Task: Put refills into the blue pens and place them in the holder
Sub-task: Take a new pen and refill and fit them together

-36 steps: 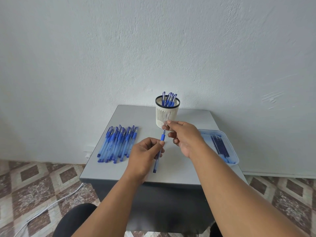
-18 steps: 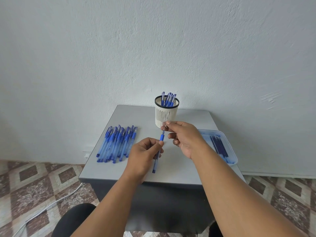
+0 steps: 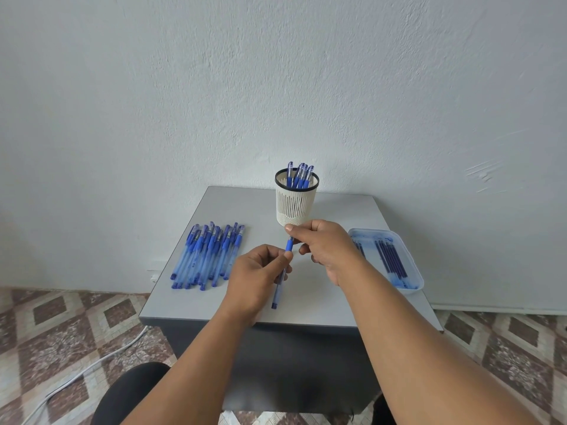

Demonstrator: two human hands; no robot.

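Head view. A grey table (image 3: 337,210) stands against a pale plastered wall (image 3: 276,87), with patterned floor tiles (image 3: 76,326) on both sides.

Left hand (image 3: 257,274): fingers curled round the barrel of a blue pen (image 3: 283,265), thumb lying against the blue grip section. The pen is held above the table, tilted, its lower end pointing toward the table's near edge.

Right hand (image 3: 322,246): thumb and forefinger pinch the upper tip of the same pen, just in front of the base of the holder; the other fingers are curled beneath. Whether a refill or a tip piece sits between those fingertips cannot be told, as the hand hides it.

Pen holder (image 3: 296,207): a white slotted cup with a black rim, upright at the middle rear of the table. Several capped blue pens (image 3: 299,174) stand inside it, leaning toward the right.

Loose pens (image 3: 208,256): a row of blue pens lies flat on the left part of the table, side by side and partly overlapping, well apart from the hands.

Refill tray (image 3: 411,265): a shallow clear plastic tray at the right edge of the table, overhanging it slightly. Dark blue refills (image 3: 391,259) lie lengthwise within it, and blue staining shows on its floor.

A white cable (image 3: 79,375) runs across the floor at lower left.
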